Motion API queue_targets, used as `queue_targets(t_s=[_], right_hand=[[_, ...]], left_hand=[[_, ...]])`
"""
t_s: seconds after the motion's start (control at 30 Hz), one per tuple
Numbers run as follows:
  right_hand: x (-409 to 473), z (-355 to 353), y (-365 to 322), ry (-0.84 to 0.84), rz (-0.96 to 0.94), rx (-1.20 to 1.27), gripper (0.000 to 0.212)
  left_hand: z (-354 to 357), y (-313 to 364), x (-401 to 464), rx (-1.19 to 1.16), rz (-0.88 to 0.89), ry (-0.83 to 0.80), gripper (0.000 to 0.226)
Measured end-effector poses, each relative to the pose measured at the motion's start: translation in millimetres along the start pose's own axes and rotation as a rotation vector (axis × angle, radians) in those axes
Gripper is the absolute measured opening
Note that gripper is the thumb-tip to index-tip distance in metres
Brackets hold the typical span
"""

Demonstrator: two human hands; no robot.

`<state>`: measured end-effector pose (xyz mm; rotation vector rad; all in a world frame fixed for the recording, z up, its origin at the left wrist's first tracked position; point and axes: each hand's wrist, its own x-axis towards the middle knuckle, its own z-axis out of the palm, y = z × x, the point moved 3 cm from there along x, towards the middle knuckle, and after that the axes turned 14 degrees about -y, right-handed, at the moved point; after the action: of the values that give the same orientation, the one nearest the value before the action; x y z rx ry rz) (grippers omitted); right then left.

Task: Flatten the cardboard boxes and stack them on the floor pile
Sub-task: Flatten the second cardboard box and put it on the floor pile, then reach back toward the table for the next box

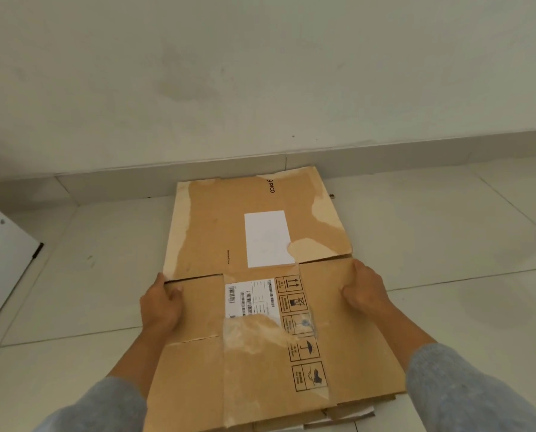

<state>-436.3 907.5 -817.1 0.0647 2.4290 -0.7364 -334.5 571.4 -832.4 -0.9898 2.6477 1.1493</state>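
Note:
A flattened brown cardboard box [204,232] lies in front of me over the floor pile, its far flap reaching the wall base. It carries a white label, a barcode sticker and printed handling symbols. My left hand [160,304] grips its left edge at the flap fold. My right hand [365,289] holds its right edge at the same fold. Edges of other flattened cardboard [350,413] stick out from under its near right corner.
The floor is pale tile [447,229] all round the cardboard. A white wall with a low skirting [385,154] stands just behind the box. A white panel [1,254] with a dark corner piece lies at the left edge.

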Motion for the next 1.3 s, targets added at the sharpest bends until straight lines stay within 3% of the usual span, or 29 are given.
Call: queue_targets(t_s=[0.17, 0.33, 0.53, 0.73, 1.03, 1.17, 1.3], right_hand=[[9.3, 1.4, -0.1, 0.004, -0.011, -0.053, 0.05], [7.1, -3.6, -10.2, 0.042, -0.028, -0.1, 0.055], [-49.7, -60.6, -78.1, 0.042, -0.14, -0.066, 0.043], [-156.0, -170.3, -192.0, 0.028, -0.249, -0.094, 0.047], [-341.7, -357.1, -402.6, 0.157, -0.441, -0.071, 0.043], [-418.3, -402.0, -474.3, 0.254, -0.547, -0.061, 0.037], [-473.7, -408.3, -519.8, 0.311, -0.644, -0.064, 0.033]], left_hand=[[6.0, -0.5, 2.5, 0.01, -0.032, -0.014, 0.042], [2.8, 7.5, 4.2, 0.108, -0.081, -0.069, 0.036], [-56.5, 83.8, -36.6, 0.256, 0.0, -0.14, 0.048], [-194.8, 210.7, -89.2, 0.257, 0.086, -0.125, 0.036], [-445.2, 406.4, -191.8, 0.196, 0.228, 0.014, 0.029], [-538.1, 452.4, -231.8, 0.13, 0.3, 0.11, 0.026], [-602.2, 450.8, -270.8, 0.079, 0.349, 0.236, 0.022]])
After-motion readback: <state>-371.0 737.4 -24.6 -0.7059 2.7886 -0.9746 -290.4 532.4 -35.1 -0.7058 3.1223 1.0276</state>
